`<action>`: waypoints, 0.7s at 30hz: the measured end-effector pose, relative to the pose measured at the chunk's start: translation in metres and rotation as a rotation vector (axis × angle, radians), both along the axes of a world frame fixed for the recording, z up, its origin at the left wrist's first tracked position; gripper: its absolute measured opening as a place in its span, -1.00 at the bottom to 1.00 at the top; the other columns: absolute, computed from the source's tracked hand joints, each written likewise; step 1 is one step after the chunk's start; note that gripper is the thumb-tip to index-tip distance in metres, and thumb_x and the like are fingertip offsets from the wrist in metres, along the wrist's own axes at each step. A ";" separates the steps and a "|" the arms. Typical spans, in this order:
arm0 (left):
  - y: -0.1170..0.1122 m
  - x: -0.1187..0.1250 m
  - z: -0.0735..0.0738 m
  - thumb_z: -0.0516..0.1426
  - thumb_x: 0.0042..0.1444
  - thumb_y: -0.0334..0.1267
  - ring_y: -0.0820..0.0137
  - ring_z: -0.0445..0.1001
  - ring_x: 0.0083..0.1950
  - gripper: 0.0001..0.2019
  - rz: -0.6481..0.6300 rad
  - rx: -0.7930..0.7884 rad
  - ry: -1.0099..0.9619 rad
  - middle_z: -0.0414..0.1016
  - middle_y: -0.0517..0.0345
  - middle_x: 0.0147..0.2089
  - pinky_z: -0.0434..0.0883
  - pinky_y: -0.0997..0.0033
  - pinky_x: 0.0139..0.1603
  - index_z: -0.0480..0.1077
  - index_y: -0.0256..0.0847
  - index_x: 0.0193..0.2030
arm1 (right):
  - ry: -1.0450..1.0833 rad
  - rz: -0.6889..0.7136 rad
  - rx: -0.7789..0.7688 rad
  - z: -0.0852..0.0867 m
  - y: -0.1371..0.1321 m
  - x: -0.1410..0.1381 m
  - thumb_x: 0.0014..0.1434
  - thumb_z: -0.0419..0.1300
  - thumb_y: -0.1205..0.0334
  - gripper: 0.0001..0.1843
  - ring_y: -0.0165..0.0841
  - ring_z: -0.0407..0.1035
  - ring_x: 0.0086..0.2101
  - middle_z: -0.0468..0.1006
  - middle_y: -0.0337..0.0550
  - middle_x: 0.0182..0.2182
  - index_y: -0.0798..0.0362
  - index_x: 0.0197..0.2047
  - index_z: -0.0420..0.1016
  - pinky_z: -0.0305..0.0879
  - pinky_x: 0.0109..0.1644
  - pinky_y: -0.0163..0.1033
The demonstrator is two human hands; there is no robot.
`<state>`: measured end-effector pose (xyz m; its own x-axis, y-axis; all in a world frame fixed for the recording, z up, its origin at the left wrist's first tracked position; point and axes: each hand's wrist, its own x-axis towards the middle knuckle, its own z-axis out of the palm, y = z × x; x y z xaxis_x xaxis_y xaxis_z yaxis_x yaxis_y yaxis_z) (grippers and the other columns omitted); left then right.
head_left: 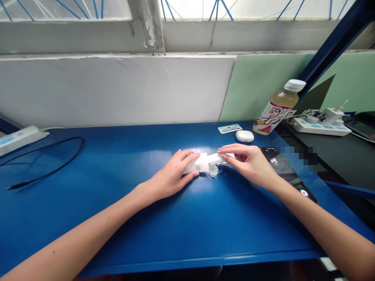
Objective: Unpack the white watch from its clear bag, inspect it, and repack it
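Observation:
Near the middle of the blue desk, my left hand is closed around a small white box with a printed square code on its face. My right hand pinches a slim white piece between thumb and fingers, right against the box's right end. Whether the slim piece is partly inside the box, I cannot tell. Just below the two lies a shiny, clear or silvery item, too small to make out. Fingers hide part of both white things.
Behind my right hand are a white earbud case, a printed card and a drink bottle. A black phone lies under my right forearm. Power strips stand far right and left; a black cable curves across the left.

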<state>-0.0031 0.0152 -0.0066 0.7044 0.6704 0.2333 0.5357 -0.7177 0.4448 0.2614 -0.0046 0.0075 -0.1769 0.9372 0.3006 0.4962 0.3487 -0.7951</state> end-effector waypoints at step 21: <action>0.003 -0.001 0.001 0.07 0.34 -0.25 0.08 0.25 0.34 -0.54 -0.032 0.028 -0.005 0.29 -0.20 0.29 0.23 -0.22 0.30 0.17 -0.17 0.35 | -0.583 0.259 0.272 -0.009 0.003 0.011 0.35 0.06 0.32 -0.63 -0.14 0.42 0.14 0.56 -0.01 0.11 0.04 0.17 0.47 0.39 0.19 0.01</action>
<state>-0.0041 0.0180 -0.0054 0.7242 0.6407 0.2549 0.5103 -0.7466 0.4269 0.2728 -0.0019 -0.0012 -0.5891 0.7475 0.3069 0.6896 0.6630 -0.2912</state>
